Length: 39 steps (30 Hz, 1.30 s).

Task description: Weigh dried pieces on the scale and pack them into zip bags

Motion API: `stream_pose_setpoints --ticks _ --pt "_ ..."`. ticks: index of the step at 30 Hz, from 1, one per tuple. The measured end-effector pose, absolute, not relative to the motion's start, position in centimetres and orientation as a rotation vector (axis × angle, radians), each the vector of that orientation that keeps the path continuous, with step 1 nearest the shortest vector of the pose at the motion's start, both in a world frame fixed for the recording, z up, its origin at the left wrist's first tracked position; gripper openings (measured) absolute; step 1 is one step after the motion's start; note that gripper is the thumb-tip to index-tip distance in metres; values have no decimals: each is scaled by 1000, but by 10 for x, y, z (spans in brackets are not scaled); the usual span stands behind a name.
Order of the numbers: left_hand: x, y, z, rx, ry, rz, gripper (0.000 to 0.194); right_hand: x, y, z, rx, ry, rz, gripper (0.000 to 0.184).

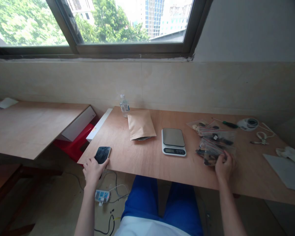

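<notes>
My left hand (pixel 94 169) grips the lower end of a dark-screened smartphone (pixel 103 154) at the table's left front edge, thumb on one side and fingers on the other. Over on the right, my right hand (pixel 223 166) pinches the edge of a clear zip bag (pixel 210 154) holding dark small parts. More zip bags (pixel 217 135) with small parts lie just behind it, partly overlapping. A white kitchen scale (pixel 174 141) with a bare metal plate stands between my hands. Left of the scale lies a brown kraft paper pouch (pixel 141 125).
A plastic bottle (pixel 124 105) stands behind the pouch. At the back right are a green-handled screwdriver (pixel 229 124), a white dome-shaped device (pixel 248 124) and its cable (pixel 262 138). A grey sheet (pixel 285 170) lies at far right. A red stool (pixel 72 146) fills the gap between tables.
</notes>
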State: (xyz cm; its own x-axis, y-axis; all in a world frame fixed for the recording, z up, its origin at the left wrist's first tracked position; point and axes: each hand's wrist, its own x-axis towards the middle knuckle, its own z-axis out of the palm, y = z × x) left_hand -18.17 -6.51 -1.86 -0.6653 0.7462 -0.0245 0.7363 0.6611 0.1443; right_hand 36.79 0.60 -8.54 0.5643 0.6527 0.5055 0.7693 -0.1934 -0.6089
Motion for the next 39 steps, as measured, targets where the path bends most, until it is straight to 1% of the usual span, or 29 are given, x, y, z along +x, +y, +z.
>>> stream_pose_setpoints --ticks 8,15,19,22,24,26,28,30,33,37,39 --pt "-184 -62 -22 1177 2779 217 88 364 3 -83 -1918 -1116 -186 46" --pt "-196 -52 -25 1266 2761 182 85 359 1 -78 -1914 -1122 -214 47" --pt "-194 -40 -22 1290 2754 187 84 353 -1 -72 -1999 -1137 -273 46" --pt "-181 -36 -15 1250 2805 306 87 362 2 -67 -2056 -1301 -280 42" --pt "-166 -36 -10 1317 2799 495 80 376 7 -63 -2100 -1435 -268 37" --pt "-144 -38 -7 1458 2660 733 65 393 14 -59 -2170 -1540 -205 31" --pt "-115 -41 -9 1578 2313 971 50 409 22 -54 -2250 -1619 -71 27" --pt "-80 -47 -14 1472 1893 1095 41 419 26 -48 -2303 -1672 60 25" --pt "-23 -62 -25 1190 1548 1043 41 421 23 -37 -2288 -1736 104 23" --pt "37 -88 -27 1199 1283 892 35 411 6 -25 -2190 -1783 43 31" --pt "52 -93 -25 1258 1184 848 31 405 -4 -23 -2153 -1754 93 34"
